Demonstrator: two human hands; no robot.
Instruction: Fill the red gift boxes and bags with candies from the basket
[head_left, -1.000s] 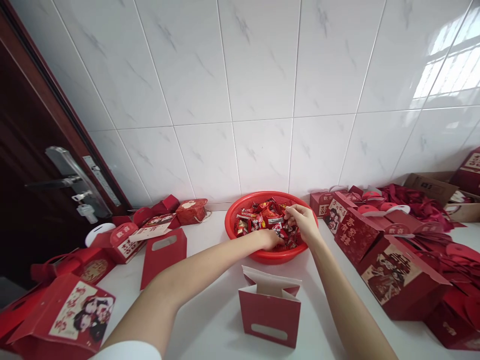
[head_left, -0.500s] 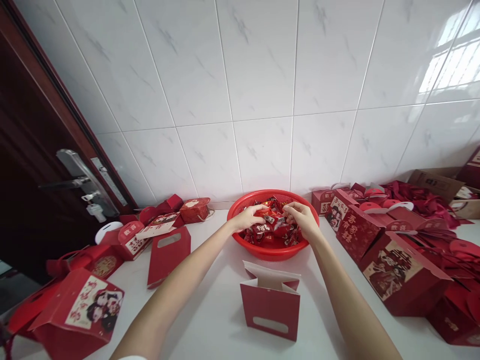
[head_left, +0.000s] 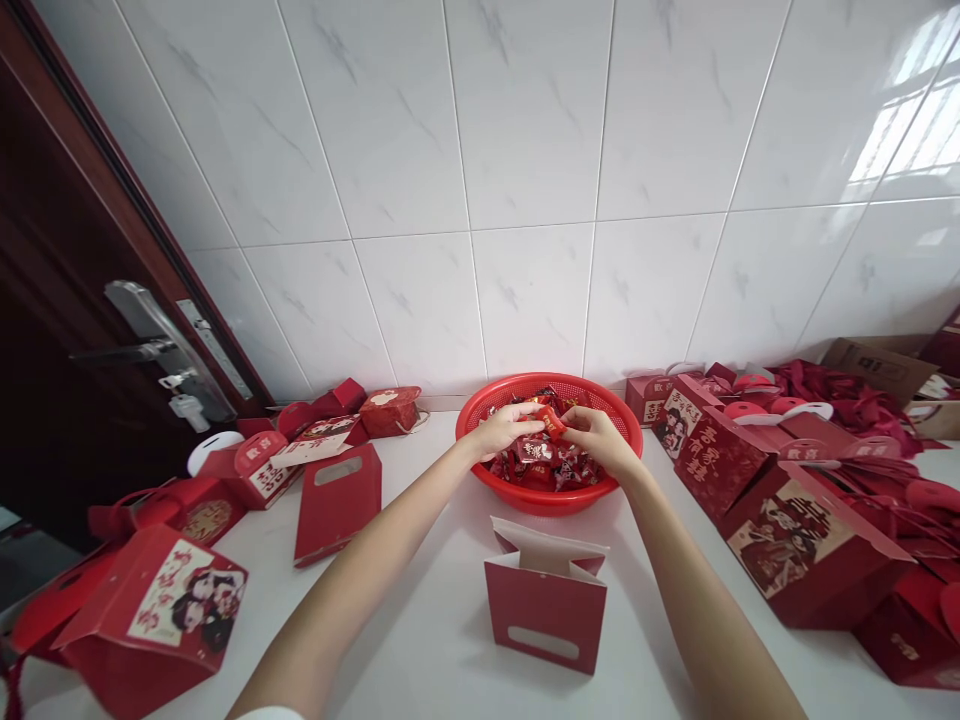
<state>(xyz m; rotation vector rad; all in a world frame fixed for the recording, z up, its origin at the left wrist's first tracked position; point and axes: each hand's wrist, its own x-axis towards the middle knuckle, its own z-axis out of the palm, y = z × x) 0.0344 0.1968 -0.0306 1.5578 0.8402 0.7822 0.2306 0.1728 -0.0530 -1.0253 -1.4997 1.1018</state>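
A red plastic basket (head_left: 551, 501) holds a heap of wrapped candies (head_left: 536, 450), mostly red with white or gold print. Over the heap, a small bright-red wrapped candy (head_left: 553, 423) is between my two hands. My left hand (head_left: 508, 430) is closed, its fingertips at the candy's left side. My right hand (head_left: 600, 438) pinches the right side between thumb and fingers. In front of the basket stands a red paper gift box (head_left: 547, 610), its top open and an oval slot in its near face.
Red gift boxes crowd the left, including a printed one (head_left: 169, 610) and a flat-lying one (head_left: 339, 505). More boxes (head_left: 810, 540) are piled along the right, with dark red ribbon (head_left: 840, 400) behind them. A tiled wall (head_left: 525, 300) closes off the back; a dark door (head_left: 67, 300) stands at left.
Both hands have come closer together over the basket, and a bright-red candy now shows between their fingertips. The view has shifted slightly. The open box stands in the same place.
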